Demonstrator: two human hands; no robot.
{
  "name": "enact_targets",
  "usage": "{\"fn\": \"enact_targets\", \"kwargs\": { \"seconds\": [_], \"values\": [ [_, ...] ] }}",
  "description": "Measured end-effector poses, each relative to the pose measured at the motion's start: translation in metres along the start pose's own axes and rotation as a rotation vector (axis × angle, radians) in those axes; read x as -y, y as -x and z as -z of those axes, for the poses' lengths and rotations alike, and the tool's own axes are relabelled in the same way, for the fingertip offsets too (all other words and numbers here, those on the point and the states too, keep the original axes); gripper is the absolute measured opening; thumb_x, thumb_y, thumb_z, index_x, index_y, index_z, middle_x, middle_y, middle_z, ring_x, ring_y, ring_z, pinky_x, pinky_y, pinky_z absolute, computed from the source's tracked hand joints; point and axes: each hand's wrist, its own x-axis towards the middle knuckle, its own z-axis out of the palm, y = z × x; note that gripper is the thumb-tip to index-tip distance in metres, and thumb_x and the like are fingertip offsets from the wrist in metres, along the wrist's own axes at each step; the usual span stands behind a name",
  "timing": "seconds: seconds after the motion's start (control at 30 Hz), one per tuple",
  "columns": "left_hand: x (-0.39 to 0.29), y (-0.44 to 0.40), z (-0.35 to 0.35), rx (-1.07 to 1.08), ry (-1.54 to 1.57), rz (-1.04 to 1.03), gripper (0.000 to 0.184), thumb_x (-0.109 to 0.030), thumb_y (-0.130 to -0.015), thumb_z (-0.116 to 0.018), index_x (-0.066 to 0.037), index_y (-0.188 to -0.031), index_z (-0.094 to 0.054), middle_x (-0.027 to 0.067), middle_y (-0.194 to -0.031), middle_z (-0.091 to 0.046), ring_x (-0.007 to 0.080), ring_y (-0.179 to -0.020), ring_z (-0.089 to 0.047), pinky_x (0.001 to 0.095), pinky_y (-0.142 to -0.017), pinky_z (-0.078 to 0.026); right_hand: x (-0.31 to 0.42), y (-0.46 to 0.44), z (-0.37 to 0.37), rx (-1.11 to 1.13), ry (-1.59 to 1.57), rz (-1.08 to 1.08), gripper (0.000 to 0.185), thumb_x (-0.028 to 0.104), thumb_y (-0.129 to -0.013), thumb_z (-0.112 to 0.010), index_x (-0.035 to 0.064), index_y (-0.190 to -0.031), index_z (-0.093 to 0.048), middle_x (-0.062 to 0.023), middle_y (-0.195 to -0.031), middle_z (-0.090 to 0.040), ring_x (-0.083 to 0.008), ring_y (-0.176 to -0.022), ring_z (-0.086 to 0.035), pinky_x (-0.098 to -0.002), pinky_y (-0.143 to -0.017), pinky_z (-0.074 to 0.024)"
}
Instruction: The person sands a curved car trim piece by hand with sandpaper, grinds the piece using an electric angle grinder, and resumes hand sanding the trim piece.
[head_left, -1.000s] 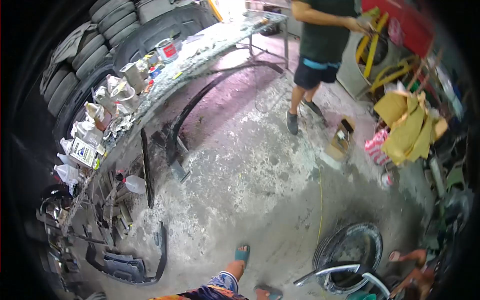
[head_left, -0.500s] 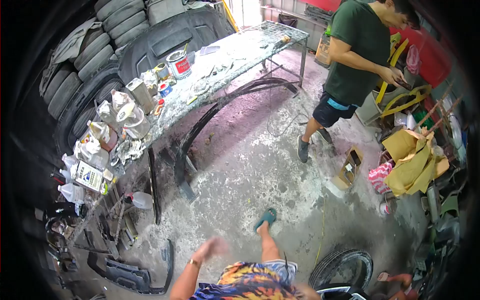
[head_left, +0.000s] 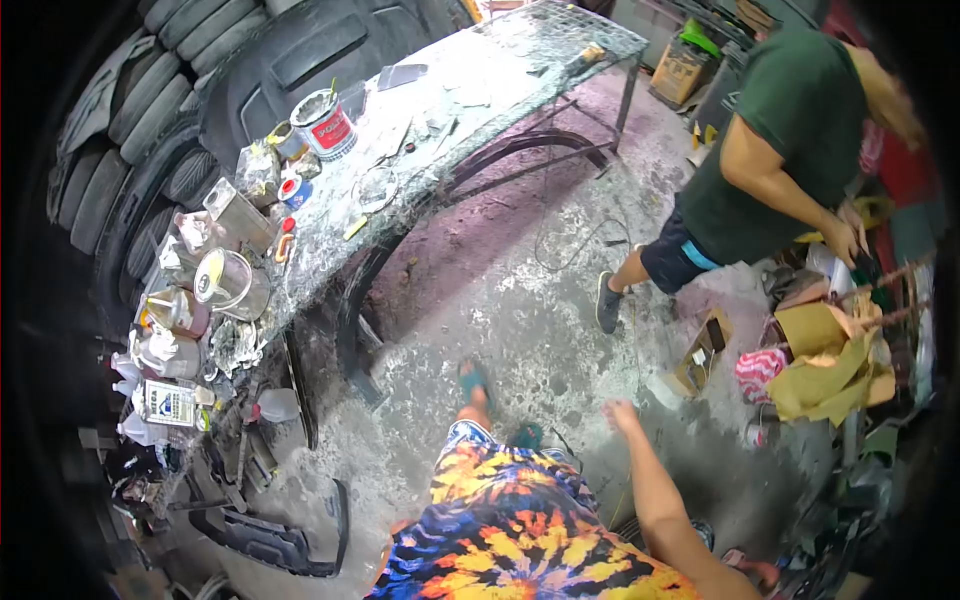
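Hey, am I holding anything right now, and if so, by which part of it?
Your right hand appears empty. Your left hand isn't visible, so I can't tell whether it holds anything.

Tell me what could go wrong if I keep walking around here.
The cable looped on the floor might catch a sandal. The dark curved strip jutting from under the table could trip you too. Brushing past the table's crowded end might knock down the clear bucket.
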Motion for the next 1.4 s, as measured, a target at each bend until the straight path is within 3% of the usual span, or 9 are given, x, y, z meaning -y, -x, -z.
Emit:
{"fn": "enact_targets", "kwargs": {
  "seconds": [0.13,0.27,0.33,0.67,0.87,0.93,1.1,1.23,1.4],
  "values": [
    [-0.045,-0.044,0.017,-0.088,0.435,0.162,0.031,-0.026,-0.095,-0.061,-0.001,-0.112,-0.067,0.0126,-0.102,-0.068,0.0188,-0.089,-0.063,0.036,-0.079,-0.051,0.117,-0.063,-0.056,0.112,0.088,0.022,0.029,0.033,-0.098,-0.061,0.0093,-0.114,-0.067,-0.0059,-0.103,-0.072,-0.0154,-0.086,-0.068,-0.0327,-0.067,-0.0547],
    [-0.095,-0.152,0.106,-0.414,0.637,-0.132,0.023,-0.022,-0.092,-0.064,0.0,-0.1,-0.069,0.0088,-0.083,-0.069,0.0155,-0.074,-0.061,0.0349,-0.067,-0.051,0.199,-0.114,-0.105,0.133,0.175,-0.027,0.027,0.031,-0.098,-0.062,0.0103,-0.114,-0.067,-0.0058,-0.103,-0.073,-0.015,-0.083,-0.069,-0.0327,-0.067,-0.0548],
    [-0.181,-0.177,0.238,-0.383,0.768,0.056,0.023,-0.02,-0.092,-0.066,0.001,-0.1,-0.069,0.0095,-0.086,-0.07,0.0143,-0.076,-0.059,0.0351,-0.069,-0.051,0.227,-0.144,-0.116,0.208,0.236,-0.138,0.025,0.03,-0.096,-0.063,0.0109,-0.112,-0.068,-0.0057,-0.1,-0.073,-0.0162,-0.079,-0.07,-0.0342,-0.065,-0.0551],
    [-0.528,-0.375,0.658,-0.982,0.26,-0.672,0.037,-0.024,-0.086,-0.075,0.0,-0.112,-0.064,0.0179,-0.109,-0.065,0.0357,-0.101,-0.063,0.043,-0.089,-0.049,0.495,-0.347,-0.056,-0.02,0.016,0.239,0.019,0.026,-0.096,-0.066,0.0073,-0.091,-0.067,-0.0047,-0.078,-0.067,-0.0131,-0.063,-0.063,-0.0285,-0.052,-0.0492],
    [-0.608,-0.485,0.725,-1.057,0.056,-0.518,0.051,-0.026,-0.082,-0.078,-0.002,-0.123,-0.058,0.018,-0.112,-0.059,0.0397,-0.107,-0.056,0.048,-0.091,-0.045,0.787,-0.515,-0.012,-0.643,0.153,0.807,0.046,0.046,-0.092,-0.064,0.0015,-0.103,-0.073,-0.019,-0.093,-0.074,-0.0293,-0.09,-0.07,-0.041,-0.084,-0.0514],
    [-0.62,-0.501,0.735,-0.989,-0.066,-0.355,0.05,-0.026,-0.083,-0.078,-0.004,-0.122,-0.058,0.0167,-0.115,-0.057,0.0394,-0.109,-0.056,0.0491,-0.092,-0.044,0.869,-0.558,-0.001,-0.615,0.292,0.486,0.068,0.059,-0.085,-0.065,0.0,-0.119,-0.068,-0.0254,-0.124,-0.065,-0.0425,-0.12,-0.06,-0.0486,-0.102,-0.0446],
    [-0.627,-0.51,0.747,-0.838,-0.13,-0.225,0.038,-0.013,-0.083,-0.071,-0.005,-0.117,-0.056,0.0147,-0.113,-0.057,0.0365,-0.108,-0.058,0.051,-0.089,-0.044,0.966,-0.614,-0.026,-0.805,0.287,0.125,0.099,0.059,-0.079,-0.073,-0.0048,-0.145,-0.037,-0.0263,-0.146,-0.046,-0.0421,-0.134,-0.047,-0.0513,-0.109,-0.0404],
    [-0.634,-0.512,0.752,-0.809,-0.192,-0.167,0.036,-0.009,-0.082,-0.068,-0.006,-0.117,-0.057,0.0152,-0.114,-0.057,0.0371,-0.103,-0.06,0.0506,-0.085,-0.046,0.978,-0.66,-0.029,-0.852,0.318,0.063,0.101,0.053,-0.075,-0.079,-0.0024,-0.147,-0.034,-0.0245,-0.145,-0.048,-0.0402,-0.133,-0.048,-0.0512,-0.11,-0.0401],
    [-0.624,-0.518,0.756,-0.874,-0.134,-0.25,0.035,-0.004,-0.078,-0.067,-0.003,-0.112,-0.058,0.0171,-0.102,-0.06,0.0399,-0.095,-0.06,0.0487,-0.082,-0.047,0.962,-0.704,0.005,-0.727,0.179,0.163,0.07,0.047,-0.064,-0.087,-0.0033,-0.11,-0.07,-0.019,-0.114,-0.071,-0.0302,-0.101,-0.069,-0.0415,-0.088,-0.0524]
  ]
}}
